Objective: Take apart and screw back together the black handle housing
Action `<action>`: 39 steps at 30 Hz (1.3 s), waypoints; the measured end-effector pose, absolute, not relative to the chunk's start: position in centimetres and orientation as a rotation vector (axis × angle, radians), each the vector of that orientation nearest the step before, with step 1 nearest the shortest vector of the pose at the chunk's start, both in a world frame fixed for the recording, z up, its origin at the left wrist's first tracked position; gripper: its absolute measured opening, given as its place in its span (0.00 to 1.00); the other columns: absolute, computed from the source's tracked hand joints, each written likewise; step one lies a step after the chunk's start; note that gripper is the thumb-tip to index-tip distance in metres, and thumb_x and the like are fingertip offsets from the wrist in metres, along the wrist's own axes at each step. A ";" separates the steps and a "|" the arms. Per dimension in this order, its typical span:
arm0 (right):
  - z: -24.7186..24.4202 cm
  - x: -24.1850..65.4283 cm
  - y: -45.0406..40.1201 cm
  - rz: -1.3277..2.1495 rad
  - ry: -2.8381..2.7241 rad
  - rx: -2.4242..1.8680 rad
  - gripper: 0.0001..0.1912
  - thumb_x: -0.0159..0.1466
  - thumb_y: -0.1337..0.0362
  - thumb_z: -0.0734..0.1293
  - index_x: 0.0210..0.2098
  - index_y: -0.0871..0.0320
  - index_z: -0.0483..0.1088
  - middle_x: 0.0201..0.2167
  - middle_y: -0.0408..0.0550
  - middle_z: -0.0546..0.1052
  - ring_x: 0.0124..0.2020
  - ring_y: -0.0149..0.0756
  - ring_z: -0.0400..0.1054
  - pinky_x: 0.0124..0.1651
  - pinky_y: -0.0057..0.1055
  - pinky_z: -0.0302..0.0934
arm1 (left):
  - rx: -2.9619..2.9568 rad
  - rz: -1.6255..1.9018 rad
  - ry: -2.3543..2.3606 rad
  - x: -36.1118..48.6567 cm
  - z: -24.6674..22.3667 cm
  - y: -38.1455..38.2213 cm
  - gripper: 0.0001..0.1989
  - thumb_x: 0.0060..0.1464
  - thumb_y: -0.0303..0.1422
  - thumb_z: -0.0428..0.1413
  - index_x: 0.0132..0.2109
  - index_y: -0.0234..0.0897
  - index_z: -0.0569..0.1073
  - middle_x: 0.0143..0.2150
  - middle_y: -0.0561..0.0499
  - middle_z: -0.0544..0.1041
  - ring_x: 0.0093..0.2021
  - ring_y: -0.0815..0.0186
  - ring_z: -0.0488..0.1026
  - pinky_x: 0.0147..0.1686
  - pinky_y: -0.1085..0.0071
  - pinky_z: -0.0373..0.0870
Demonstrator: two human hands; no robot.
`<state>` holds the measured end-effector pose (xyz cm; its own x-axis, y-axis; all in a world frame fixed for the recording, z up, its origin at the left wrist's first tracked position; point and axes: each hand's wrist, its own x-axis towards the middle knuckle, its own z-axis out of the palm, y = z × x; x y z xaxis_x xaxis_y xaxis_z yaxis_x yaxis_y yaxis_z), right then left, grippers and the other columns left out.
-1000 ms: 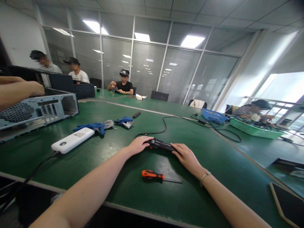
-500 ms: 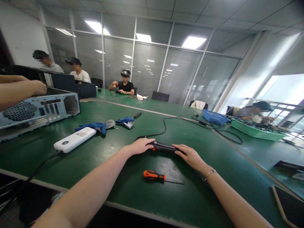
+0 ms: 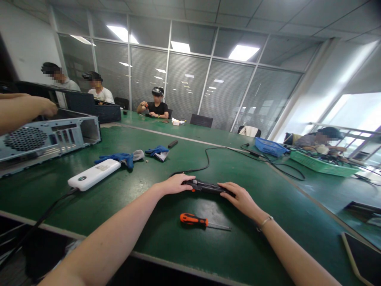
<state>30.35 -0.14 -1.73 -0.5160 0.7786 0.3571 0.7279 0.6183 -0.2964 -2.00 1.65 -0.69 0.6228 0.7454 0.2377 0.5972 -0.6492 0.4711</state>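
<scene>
Table's (image 3: 143, 163) dark green, the device (image 3: 208, 187) mid-frame is black with a dab of orange, screwdriver (image 3: 195, 221) below it orange and black. Far right: blue basket (image 3: 269, 149), light green tray (image 3: 323, 166).

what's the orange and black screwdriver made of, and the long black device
Orange and black screwdriver: handle probably smooth plastic, brightly coloured; shaft likely bare metal, thin and grey. Long black device: perhaps satin plastic, given its faint sheen; metal possible.
</scene>
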 end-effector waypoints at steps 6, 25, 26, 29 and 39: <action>-1.2 30.3 0.3 0.200 -2.378 -1.138 0.19 0.63 0.56 0.66 0.51 0.53 0.71 0.47 0.51 0.76 0.49 0.43 0.68 0.53 0.42 0.62 | 2.486 0.646 1.026 -1.7 -1.0 1.7 0.29 0.51 0.34 0.63 0.60 0.36 0.68 0.52 0.45 0.76 0.52 0.57 0.72 0.54 0.66 0.64; -2.0 29.8 0.4 0.130 -2.289 -1.204 0.19 0.61 0.52 0.66 0.49 0.52 0.72 0.43 0.50 0.77 0.44 0.43 0.69 0.47 0.41 0.64 | 2.336 0.734 1.096 -1.5 -0.9 1.0 0.23 0.55 0.35 0.58 0.58 0.40 0.71 0.54 0.49 0.76 0.52 0.60 0.73 0.53 0.69 0.66; -2.1 29.8 0.3 0.123 -2.287 -1.204 0.19 0.61 0.52 0.66 0.49 0.52 0.72 0.43 0.50 0.77 0.44 0.43 0.69 0.47 0.40 0.64 | 2.333 0.728 1.104 -1.4 -0.9 1.1 0.23 0.54 0.34 0.59 0.58 0.40 0.71 0.53 0.50 0.77 0.52 0.60 0.74 0.53 0.70 0.66; -2.1 29.8 0.3 0.110 -2.280 -1.216 0.19 0.60 0.52 0.67 0.48 0.52 0.73 0.42 0.49 0.77 0.43 0.43 0.69 0.46 0.40 0.65 | 2.377 0.721 1.127 -1.2 -0.9 1.2 0.23 0.54 0.34 0.59 0.58 0.41 0.71 0.52 0.51 0.78 0.49 0.61 0.75 0.52 0.70 0.66; -0.3 26.7 -2.3 -0.126 -2.200 -1.150 0.20 0.58 0.50 0.69 0.46 0.53 0.73 0.48 0.54 0.73 0.49 0.49 0.66 0.53 0.49 0.61 | 2.477 0.717 1.108 -1.3 -1.5 1.1 0.24 0.54 0.34 0.60 0.58 0.41 0.71 0.53 0.48 0.77 0.51 0.58 0.74 0.53 0.67 0.65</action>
<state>26.72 -2.26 -0.27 -0.4087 0.7030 0.5820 0.7649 0.6117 -0.2017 -1.35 1.13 -1.51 0.5701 0.7615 0.3084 0.5936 -0.6413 0.4862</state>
